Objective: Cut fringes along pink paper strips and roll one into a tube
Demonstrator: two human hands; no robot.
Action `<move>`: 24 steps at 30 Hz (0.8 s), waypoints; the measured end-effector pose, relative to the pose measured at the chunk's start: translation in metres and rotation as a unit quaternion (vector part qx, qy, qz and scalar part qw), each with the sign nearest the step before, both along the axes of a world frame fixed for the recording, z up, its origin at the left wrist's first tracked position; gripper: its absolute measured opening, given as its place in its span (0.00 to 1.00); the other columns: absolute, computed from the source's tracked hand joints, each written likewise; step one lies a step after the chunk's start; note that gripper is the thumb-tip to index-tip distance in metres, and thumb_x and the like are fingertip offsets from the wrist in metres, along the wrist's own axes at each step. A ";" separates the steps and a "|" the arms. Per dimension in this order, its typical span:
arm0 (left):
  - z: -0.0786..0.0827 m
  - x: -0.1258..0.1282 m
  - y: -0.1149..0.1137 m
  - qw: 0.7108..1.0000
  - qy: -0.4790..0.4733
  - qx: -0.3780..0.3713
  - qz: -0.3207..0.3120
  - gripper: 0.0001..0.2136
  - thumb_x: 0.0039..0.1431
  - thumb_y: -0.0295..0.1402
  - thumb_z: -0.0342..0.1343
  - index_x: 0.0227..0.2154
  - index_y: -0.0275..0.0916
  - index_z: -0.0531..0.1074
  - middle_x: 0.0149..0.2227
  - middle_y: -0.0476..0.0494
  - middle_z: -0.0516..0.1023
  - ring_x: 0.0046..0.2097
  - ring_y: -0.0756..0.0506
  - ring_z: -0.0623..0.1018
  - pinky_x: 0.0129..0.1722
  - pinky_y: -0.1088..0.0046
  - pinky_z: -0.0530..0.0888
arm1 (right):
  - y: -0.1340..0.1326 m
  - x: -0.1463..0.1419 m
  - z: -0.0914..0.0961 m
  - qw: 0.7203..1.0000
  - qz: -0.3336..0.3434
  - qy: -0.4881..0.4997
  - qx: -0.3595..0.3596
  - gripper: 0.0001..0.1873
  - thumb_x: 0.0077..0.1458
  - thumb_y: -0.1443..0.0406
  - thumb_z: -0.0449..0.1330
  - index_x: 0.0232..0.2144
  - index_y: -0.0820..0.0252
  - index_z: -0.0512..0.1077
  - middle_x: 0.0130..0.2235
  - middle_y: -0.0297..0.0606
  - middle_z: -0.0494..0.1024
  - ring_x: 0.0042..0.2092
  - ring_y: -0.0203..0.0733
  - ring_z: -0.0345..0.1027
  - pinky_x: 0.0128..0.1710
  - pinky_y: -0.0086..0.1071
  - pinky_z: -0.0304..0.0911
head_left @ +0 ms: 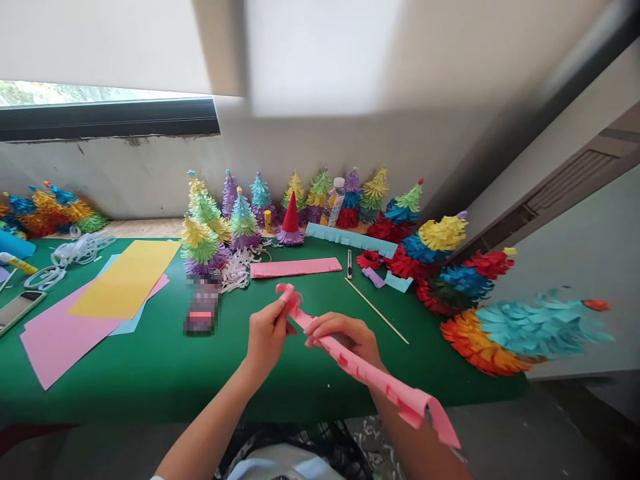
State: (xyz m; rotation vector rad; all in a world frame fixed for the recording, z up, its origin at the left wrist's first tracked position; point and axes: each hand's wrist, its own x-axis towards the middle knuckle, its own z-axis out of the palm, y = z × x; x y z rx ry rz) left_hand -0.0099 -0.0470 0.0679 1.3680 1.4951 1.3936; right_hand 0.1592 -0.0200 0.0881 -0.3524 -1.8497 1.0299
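My left hand (267, 339) pinches the curled front end of a long pink fringed paper strip (387, 381). Farther along the same strip, my right hand (347, 335) has its fingers closed on it. The rest of the strip slants down over my right forearm, its tail bending toward me. Behind my hands, a second pink fringed strip (296, 268) lies flat on the green table (280, 393). Beyond that stands a red paper cone (291, 215) with a purple fringe around its base. A thin wooden stick (377, 311) and a utility knife (349, 264) rest to the right.
Coloured fringed paper trees (244, 223) line the back and right side. A light-blue fringed strip (350, 239), a red paper ring (369, 260) and a bottle (334, 201) are at the back. Yellow (127, 280) and pink sheets (60, 353), a phone (20, 311) and white cord (75, 253) lie left.
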 end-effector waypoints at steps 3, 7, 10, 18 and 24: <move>-0.003 0.002 -0.001 0.997 0.066 0.018 -0.042 0.16 0.62 0.34 0.46 0.48 0.40 0.73 0.33 0.47 0.78 0.23 0.52 0.73 0.25 0.77 0.72 | -0.003 -0.004 0.009 0.995 -0.048 -0.025 0.087 0.08 0.58 0.61 0.55 0.34 0.57 0.71 0.33 0.40 0.80 0.32 0.40 0.73 0.32 0.33 0.69; -0.002 0.003 -0.002 0.986 0.139 0.041 -0.076 0.14 0.62 0.30 0.43 0.44 0.40 0.74 0.36 0.43 0.77 0.28 0.50 0.73 0.29 0.76 0.71 | -0.003 -0.005 0.013 0.975 -0.138 -0.055 0.165 0.05 0.57 0.64 0.55 0.33 0.54 0.72 0.35 0.38 0.79 0.35 0.42 0.70 0.37 0.37 0.67; 0.001 0.002 -0.004 0.976 0.189 0.072 -0.079 0.13 0.61 0.27 0.43 0.37 0.39 0.74 0.32 0.43 0.75 0.32 0.47 0.73 0.33 0.74 0.69 | 0.001 -0.007 0.013 0.971 -0.182 -0.035 0.149 0.05 0.56 0.68 0.55 0.30 0.54 0.69 0.31 0.35 0.78 0.35 0.42 0.70 0.44 0.42 0.65; 0.013 0.001 -0.013 0.960 0.228 0.097 -0.129 0.07 0.57 0.26 0.48 0.30 0.39 0.70 0.29 0.45 0.73 0.31 0.48 0.71 0.32 0.75 0.66 | 0.013 -0.010 0.012 0.977 -0.207 0.020 0.040 0.04 0.54 0.66 0.53 0.31 0.56 0.68 0.28 0.35 0.76 0.30 0.39 0.70 0.41 0.39 0.69; 0.005 0.000 -0.012 0.958 0.241 0.082 -0.131 0.11 0.63 0.29 0.44 0.28 0.38 0.70 0.27 0.45 0.73 0.28 0.50 0.72 0.30 0.77 0.65 | 0.020 -0.012 0.013 0.979 -0.193 0.056 -0.035 0.05 0.59 0.64 0.53 0.38 0.56 0.66 0.31 0.36 0.78 0.29 0.37 0.70 0.30 0.32 0.70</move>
